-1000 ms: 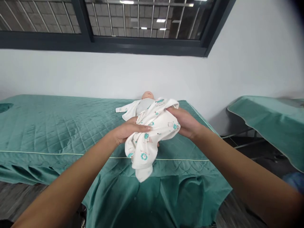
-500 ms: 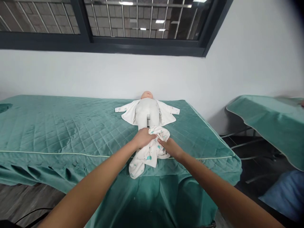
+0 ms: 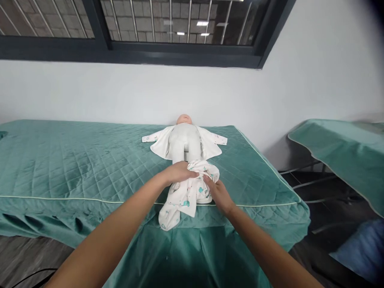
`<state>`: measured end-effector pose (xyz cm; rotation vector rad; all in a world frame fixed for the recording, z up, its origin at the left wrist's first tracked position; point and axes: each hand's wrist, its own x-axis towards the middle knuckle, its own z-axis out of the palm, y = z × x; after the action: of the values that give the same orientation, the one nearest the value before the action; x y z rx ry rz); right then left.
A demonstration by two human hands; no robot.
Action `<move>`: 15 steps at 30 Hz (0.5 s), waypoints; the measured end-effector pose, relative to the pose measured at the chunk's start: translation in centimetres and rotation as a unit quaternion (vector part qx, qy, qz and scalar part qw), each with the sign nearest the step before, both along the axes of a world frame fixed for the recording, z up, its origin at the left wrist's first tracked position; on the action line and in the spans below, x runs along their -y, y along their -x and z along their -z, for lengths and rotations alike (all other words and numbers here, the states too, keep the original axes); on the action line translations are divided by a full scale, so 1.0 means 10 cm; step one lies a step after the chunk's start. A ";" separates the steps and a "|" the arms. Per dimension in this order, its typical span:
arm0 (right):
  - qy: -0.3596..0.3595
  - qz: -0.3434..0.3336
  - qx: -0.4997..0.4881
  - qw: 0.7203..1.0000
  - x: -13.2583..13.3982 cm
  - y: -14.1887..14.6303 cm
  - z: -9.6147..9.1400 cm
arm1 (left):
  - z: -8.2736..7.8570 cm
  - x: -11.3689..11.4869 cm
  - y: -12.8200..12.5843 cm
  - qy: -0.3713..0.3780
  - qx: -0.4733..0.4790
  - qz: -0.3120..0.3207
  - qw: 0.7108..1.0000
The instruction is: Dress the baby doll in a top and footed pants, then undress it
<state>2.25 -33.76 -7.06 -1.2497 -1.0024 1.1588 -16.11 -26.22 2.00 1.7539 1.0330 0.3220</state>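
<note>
A baby doll (image 3: 183, 138) with a pale cloth body lies on its back, head toward the wall. Its arms are in the sleeves of a white baby shirt (image 3: 159, 148), spread open to both sides. Over the doll's lower legs is a pair of printed white baby pants (image 3: 187, 200), bunched up, one leg hanging over the bed's front edge. My left hand (image 3: 179, 173) grips the bunched cloth on its left side, beside the doll's leg. With thumb and fingers, my right hand (image 3: 219, 194) holds the right side of it. The doll's feet are hidden.
The doll lies on a bed with a green quilted cover (image 3: 90, 160) against a white wall. Above is a dark-framed window (image 3: 180, 54) with bars outside. A second green-covered bed (image 3: 339, 140) stands at the right, with blue fabric (image 3: 360, 250) below it.
My right hand has shifted slightly right and down, spreading the bunched pants a little wider. The left hand keeps its grip near the doll's leg. The view has shifted slightly.
</note>
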 end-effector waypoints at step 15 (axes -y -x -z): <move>-0.128 0.095 0.051 0.986 -0.63 0.02 -0.11 | 0.21 -0.35 0.07 0.337 0.328 -0.015 0.882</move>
<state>2.05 -27.49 -5.96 -1.1781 -1.0465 0.7997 -16.77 -22.77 -0.05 0.8878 0.5645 0.4660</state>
